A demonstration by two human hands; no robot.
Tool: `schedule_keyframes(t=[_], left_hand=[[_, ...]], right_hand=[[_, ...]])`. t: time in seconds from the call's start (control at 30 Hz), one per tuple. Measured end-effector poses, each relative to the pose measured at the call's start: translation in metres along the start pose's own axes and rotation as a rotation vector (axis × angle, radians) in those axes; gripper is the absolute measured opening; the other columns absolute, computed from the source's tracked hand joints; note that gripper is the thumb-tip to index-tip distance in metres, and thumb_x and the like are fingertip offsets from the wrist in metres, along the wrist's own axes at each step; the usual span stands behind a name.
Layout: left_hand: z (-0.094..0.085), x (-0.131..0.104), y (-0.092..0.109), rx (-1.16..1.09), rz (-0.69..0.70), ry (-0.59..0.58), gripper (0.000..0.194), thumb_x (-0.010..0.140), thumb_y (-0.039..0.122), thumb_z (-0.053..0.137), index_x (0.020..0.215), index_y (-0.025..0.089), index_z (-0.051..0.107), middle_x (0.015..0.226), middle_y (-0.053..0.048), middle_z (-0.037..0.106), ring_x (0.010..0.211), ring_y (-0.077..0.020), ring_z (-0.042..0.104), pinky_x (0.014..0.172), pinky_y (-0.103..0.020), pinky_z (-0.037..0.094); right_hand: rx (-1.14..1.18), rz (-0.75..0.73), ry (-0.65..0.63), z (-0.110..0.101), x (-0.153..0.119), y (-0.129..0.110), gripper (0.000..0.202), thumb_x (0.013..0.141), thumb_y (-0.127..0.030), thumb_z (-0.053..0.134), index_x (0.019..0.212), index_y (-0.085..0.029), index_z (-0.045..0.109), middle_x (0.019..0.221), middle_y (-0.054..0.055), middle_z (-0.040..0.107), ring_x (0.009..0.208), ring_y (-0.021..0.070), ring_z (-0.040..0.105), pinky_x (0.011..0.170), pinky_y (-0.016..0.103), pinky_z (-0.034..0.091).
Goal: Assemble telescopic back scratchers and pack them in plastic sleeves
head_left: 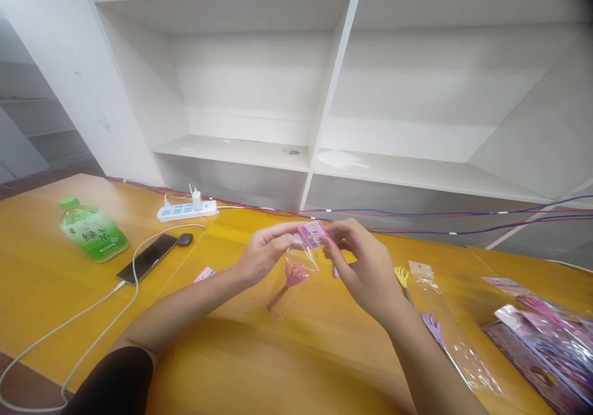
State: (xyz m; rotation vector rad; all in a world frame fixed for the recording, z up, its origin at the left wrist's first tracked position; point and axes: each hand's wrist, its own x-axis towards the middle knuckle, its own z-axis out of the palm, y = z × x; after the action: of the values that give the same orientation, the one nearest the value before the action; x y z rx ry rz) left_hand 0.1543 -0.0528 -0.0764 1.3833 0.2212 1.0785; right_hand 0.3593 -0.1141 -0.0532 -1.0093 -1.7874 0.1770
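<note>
A small pink printed card [312,234] is held up in the middle of the view, its right edge pinched by my right hand [359,264]. My left hand [266,253] is closed on the top of a clear plastic bag [303,257], right beside the card's left edge. Below the hands, a pink hand-shaped scratcher [295,274] with a thin handle shows in or behind the clear plastic. Another pink card [204,274] lies on the table by my left forearm. Part of a purple item [336,272] shows under my right hand.
Right of my right arm lie a yellow scratcher [401,275], a purple scratcher [433,325] and a clear bag [467,356]. Packaged items [551,335] are piled far right. At left are a green bottle [95,233], phone [148,259], cable and power strip [186,210].
</note>
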Motion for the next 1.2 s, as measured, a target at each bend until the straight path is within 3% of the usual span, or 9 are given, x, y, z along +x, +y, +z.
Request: schedule_keyframes(t=[0.23,0.43,0.6,0.73,1.03,1.2], left_hand=[[0.008,-0.002,0.011,-0.120,-0.068,0.202,0.032,0.096,0.040,0.071,0.118,0.018,0.081,0.118,-0.013,0.079,0.115,-0.0281,0.074,0.107,-0.044,0.055],[0.011,-0.004,0.014,-0.119,-0.085,0.315,0.026,0.087,0.035,0.083,0.105,0.016,0.082,0.102,-0.010,0.081,0.096,-0.0226,0.077,0.095,-0.039,0.062],[0.011,-0.005,0.020,-0.104,-0.015,0.311,0.020,0.085,0.027,0.085,0.100,0.017,0.076,0.092,-0.005,0.080,0.087,-0.0185,0.077,0.088,-0.036,0.063],[0.012,-0.006,0.027,-0.120,-0.016,0.298,0.029,0.086,0.027,0.085,0.107,0.020,0.066,0.092,-0.004,0.080,0.086,-0.0192,0.078,0.088,-0.039,0.064],[0.011,-0.009,0.033,-0.123,-0.094,0.308,0.030,0.081,0.029,0.089,0.097,0.016,0.067,0.077,-0.002,0.078,0.070,-0.0147,0.073,0.077,-0.034,0.066],[0.010,-0.010,0.038,-0.088,-0.098,0.280,0.022,0.088,0.029,0.083,0.095,0.017,0.067,0.079,-0.002,0.078,0.074,-0.0164,0.076,0.085,-0.037,0.065]], right_hand=[[0.015,-0.040,0.044,0.006,-0.001,-0.006,0.007,0.107,-0.024,0.056,0.102,-0.020,0.059,0.101,0.005,0.058,0.082,0.0128,0.062,0.070,0.026,0.058],[-0.067,-0.147,0.062,0.008,-0.002,-0.017,0.005,0.105,-0.016,0.055,0.105,-0.021,0.057,0.097,0.004,0.059,0.081,0.0127,0.059,0.069,0.025,0.055],[-0.165,-0.250,0.081,0.012,-0.005,-0.026,0.012,0.105,-0.010,0.053,0.110,-0.021,0.055,0.096,0.004,0.059,0.081,0.0130,0.059,0.071,0.026,0.053],[-0.252,-0.323,0.123,0.012,-0.006,-0.030,0.018,0.104,-0.006,0.055,0.116,-0.020,0.056,0.100,0.005,0.060,0.087,0.0134,0.060,0.074,0.025,0.052],[-0.278,-0.283,0.102,0.010,-0.001,-0.037,0.015,0.104,-0.007,0.059,0.115,-0.018,0.061,0.101,0.003,0.063,0.089,0.0101,0.062,0.077,0.020,0.051],[-0.306,-0.271,0.093,0.006,-0.002,-0.039,0.015,0.104,-0.008,0.060,0.115,-0.018,0.064,0.102,0.003,0.065,0.090,0.0098,0.064,0.079,0.019,0.051]])
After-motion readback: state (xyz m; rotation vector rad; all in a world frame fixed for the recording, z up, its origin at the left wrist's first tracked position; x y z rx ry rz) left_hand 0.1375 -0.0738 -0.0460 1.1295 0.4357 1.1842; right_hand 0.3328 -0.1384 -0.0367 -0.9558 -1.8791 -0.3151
